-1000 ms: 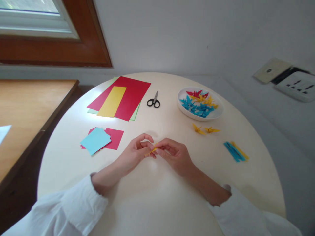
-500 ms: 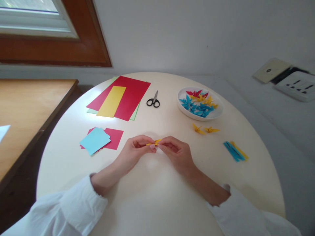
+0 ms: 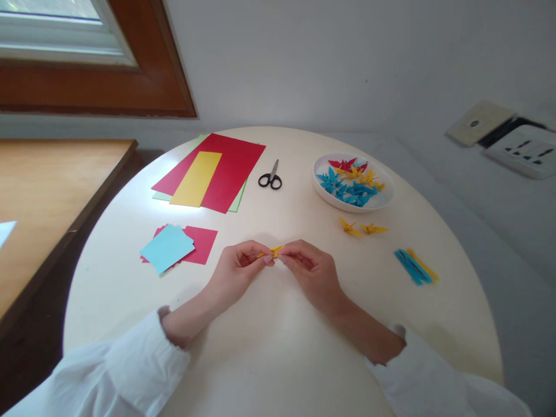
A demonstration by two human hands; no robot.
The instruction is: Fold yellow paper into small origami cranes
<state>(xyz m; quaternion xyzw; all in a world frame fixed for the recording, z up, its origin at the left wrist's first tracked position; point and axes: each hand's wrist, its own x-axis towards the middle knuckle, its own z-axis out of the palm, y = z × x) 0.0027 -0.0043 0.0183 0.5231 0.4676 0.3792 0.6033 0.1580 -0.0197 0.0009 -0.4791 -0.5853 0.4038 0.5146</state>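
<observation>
Between my fingertips, over the middle of the table, is a small folded yellow paper crane (image 3: 275,252), partly hidden by the fingers. My left hand (image 3: 241,266) pinches its left side between thumb and forefinger. From the other side my right hand (image 3: 310,269) pinches it the same way. Two finished yellow paper cranes, one on the left (image 3: 350,227) and one on the right (image 3: 374,229), lie on the table beyond my right hand. Behind them a white round dish (image 3: 321,198) holds several blue, yellow and red paper cranes.
Black-handled scissors (image 3: 271,176) lie at the back centre. Left of them are a red sheet (image 3: 237,168) and a yellow strip (image 3: 196,179). Light-blue paper squares (image 3: 168,249) sit over red ones at left. Blue and yellow folded strips (image 3: 413,267) lie at right on the white round table (image 3: 278,359).
My left thumb has shifted slightly on the yellow crane, and a bit more of its middle shows. Both hands stay in nearly the same place.
</observation>
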